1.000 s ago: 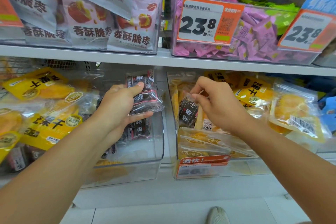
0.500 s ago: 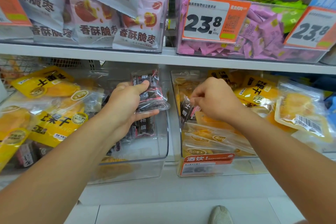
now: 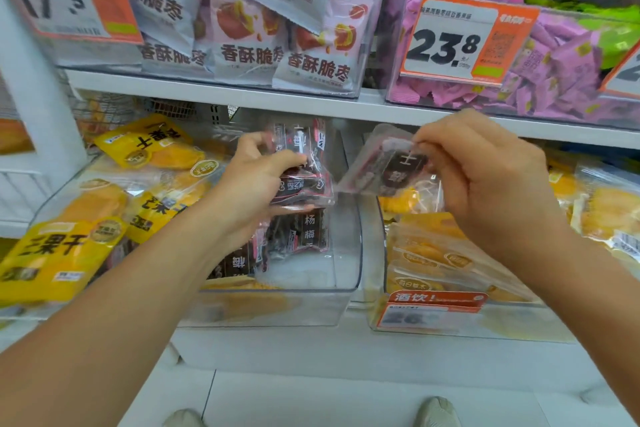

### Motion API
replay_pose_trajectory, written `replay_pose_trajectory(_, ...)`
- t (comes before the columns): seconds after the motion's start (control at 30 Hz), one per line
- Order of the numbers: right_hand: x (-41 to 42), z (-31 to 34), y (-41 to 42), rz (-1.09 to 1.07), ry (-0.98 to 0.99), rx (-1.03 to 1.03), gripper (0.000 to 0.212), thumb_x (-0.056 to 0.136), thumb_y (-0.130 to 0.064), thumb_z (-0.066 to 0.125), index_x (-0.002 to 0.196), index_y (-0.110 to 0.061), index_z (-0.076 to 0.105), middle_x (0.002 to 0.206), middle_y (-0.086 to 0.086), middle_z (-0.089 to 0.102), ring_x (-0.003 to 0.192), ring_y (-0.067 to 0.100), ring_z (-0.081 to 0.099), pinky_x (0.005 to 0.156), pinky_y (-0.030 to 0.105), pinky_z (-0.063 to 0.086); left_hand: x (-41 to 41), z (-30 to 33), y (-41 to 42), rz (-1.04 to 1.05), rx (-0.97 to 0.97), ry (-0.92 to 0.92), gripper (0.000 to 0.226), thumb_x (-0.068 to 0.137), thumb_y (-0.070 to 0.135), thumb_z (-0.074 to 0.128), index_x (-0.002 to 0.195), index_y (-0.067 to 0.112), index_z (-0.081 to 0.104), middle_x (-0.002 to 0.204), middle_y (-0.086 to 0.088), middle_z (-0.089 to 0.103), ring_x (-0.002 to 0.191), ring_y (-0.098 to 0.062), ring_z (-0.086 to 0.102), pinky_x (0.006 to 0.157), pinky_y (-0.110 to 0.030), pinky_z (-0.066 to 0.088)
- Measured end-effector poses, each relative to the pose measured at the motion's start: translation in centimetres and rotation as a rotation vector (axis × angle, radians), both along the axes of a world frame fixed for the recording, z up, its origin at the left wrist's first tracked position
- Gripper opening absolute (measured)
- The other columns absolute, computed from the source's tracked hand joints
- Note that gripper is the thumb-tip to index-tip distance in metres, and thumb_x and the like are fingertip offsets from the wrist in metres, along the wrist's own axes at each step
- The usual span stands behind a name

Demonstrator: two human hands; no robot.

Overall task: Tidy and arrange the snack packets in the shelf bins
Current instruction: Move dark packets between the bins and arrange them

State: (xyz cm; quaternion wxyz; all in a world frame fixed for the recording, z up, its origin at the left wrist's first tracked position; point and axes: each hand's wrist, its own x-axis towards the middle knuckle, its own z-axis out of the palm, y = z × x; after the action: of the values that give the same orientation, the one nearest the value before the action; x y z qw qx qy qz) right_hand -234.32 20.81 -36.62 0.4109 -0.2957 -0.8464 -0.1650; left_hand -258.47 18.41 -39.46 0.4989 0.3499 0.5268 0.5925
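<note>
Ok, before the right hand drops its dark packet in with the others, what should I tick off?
1. Right hand pinches the lifted dark packet: ok.
2. Packet clear of the yellow-packet bin: ok.
3. Left hand grips the dark packet stack: ok.
4. Space in the clear middle bin beside the loose dark packets: ok.
5. Label orientation matches the stack: cannot tell, blurred.

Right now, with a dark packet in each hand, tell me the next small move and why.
Probably carry the right hand leftward and add its dark packet to the stack in the left hand. That packet is already lifted out of the yellow-packet bin, and matching dark packets lie in the middle bin.
</note>
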Motion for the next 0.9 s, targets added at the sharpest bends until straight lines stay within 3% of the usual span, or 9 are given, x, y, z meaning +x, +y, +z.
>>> replay_pose_trajectory(0.1, -1.6, 0.6, -1.2, 0.059, 0.145, 0.037, 0.018, 0.101, -0.009, 0.054, 0.099, 0.001, 0.069, 0.087, 0.007, 0.061, 0.078, 0.017, 0.052, 0.074, 0.016, 0.041, -1.6, -0.1, -0.4, 0.022, 0.072, 0.089, 0.042, 0.093, 0.009, 0.065, 0.125, 0.02, 0.04, 0.113, -0.012, 0.061, 0.083, -0.028, 0.072, 0.063, -0.047, 0.062)
replay_pose_trajectory(0.17, -3.2, 0.7, -1.4, 0.112, 0.231, -0.053, 0.016, 0.101, -0.011, 0.054, 0.099, -0.003, 0.068, 0.087, -0.003, 0.055, 0.073, 0.012, 0.052, 0.072, 0.012, 0.04, -2.5, -0.4, -0.7, 0.006, 0.11, 0.117, 0.045, 0.093, 0.007, 0.065, 0.126, 0.02, 0.037, 0.113, -0.007, 0.065, 0.085, -0.022, 0.071, 0.059, -0.041, 0.06)
replay_pose_trajectory(0.23, -5.0, 0.1, -1.2, 0.133, 0.224, -0.113, 0.013, 0.1, -0.011, 0.056, 0.099, -0.005, 0.067, 0.088, -0.006, 0.054, 0.073, 0.011, 0.053, 0.07, 0.015, 0.043, -3.2, -0.8, -1.2, -0.062, 0.135, 0.146, 0.056, 0.093, 0.002, 0.065, 0.133, 0.024, 0.032, 0.115, 0.0, 0.071, 0.09, -0.016, 0.071, 0.06, -0.036, 0.058)
replay_pose_trajectory(0.37, -7.7, -1.7, -0.1, 0.109, 0.044, -0.164, 0.017, 0.099, -0.018, 0.052, 0.101, -0.009, 0.066, 0.093, 0.005, 0.06, 0.074, 0.027, 0.059, 0.066, 0.045, 0.052, -3.7, -1.9, -1.7, -0.124, 0.083, 0.225, 0.084, 0.079, 0.002, 0.072, 0.148, 0.029, 0.035, 0.133, 0.003, 0.064, 0.122, -0.02, 0.06, 0.101, -0.049, 0.048)
replay_pose_trajectory(0.5, -8.9, -3.0, 0.4, 0.08, -0.08, -0.185, 0.018, 0.101, -0.021, 0.048, 0.102, -0.01, 0.062, 0.094, 0.008, 0.057, 0.073, 0.036, 0.058, 0.059, 0.048, 0.052, -2.4, -2.5, -1.6, -0.076, 0.048, 0.227, 0.037, 0.08, 0.041, 0.061, 0.113, 0.03, 0.07, 0.115, -0.001, 0.071, 0.113, -0.025, 0.063, 0.095, -0.045, 0.049)
replay_pose_trajectory(0.6, -8.9, -3.6, 0.8, 0.013, -0.156, -0.23, 0.01, 0.101, -0.018, 0.051, 0.102, -0.012, 0.059, 0.094, 0.006, 0.054, 0.074, 0.036, 0.058, 0.058, 0.049, 0.051, -1.3, -3.1, -1.5, -0.126, 0.066, 0.276, 0.083, 0.067, 0.09, 0.056, 0.126, 0.033, 0.06, 0.121, 0.013, 0.066, 0.114, -0.003, 0.06, 0.093, -0.026, 0.045)
replay_pose_trajectory(0.7, -9.2, -3.9, 0.8, -0.026, -0.16, -0.289, 0.008, 0.099, -0.017, 0.052, 0.1, -0.013, 0.059, 0.092, 0.005, 0.055, 0.074, 0.034, 0.058, 0.061, 0.049, 0.051, -1.4, -3.9, -1.7, -0.198, 0.171, 0.484, 0.097, 0.055, 0.049, 0.095, 0.134, 0.029, 0.042, 0.12, 0.014, 0.063, 0.107, 0.003, 0.063, 0.086, -0.018, 0.051)
replay_pose_trajectory(0.83, -9.0, -3.3, 0.7, 0.043, -0.092, -0.413, 0.006, 0.095, -0.019, 0.059, 0.098, -0.015, 0.063, 0.091, -0.002, 0.055, 0.08, 0.018, 0.056, 0.073, 0.042, 0.05, -1.8, -5.2, -1.5, -0.245, 0.242, 0.53, 0.102, 0.063, 0.014, 0.095, 0.138, 0.036, 0.029, 0.126, 0.009, 0.06, 0.112, -0.003, 0.064, 0.092, -0.03, 0.055)
replay_pose_trajectory(0.9, -8.1, -2.2, 0.7, 0.104, -0.094, -0.548, 0.027, 0.087, -0.026, 0.069, 0.112, -0.021, 0.06, 0.106, -0.005, 0.051, 0.088, 0.004, 0.052, 0.078, 0.025, 0.047, -1.4, -5.3, -1.5, -0.271, 0.279, 0.464, 0.098, 0.07, 0.006, 0.089, 0.139, 0.038, 0.028, 0.13, 0.01, 0.058, 0.116, -0.003, 0.063, 0.091, -0.029, 0.056)
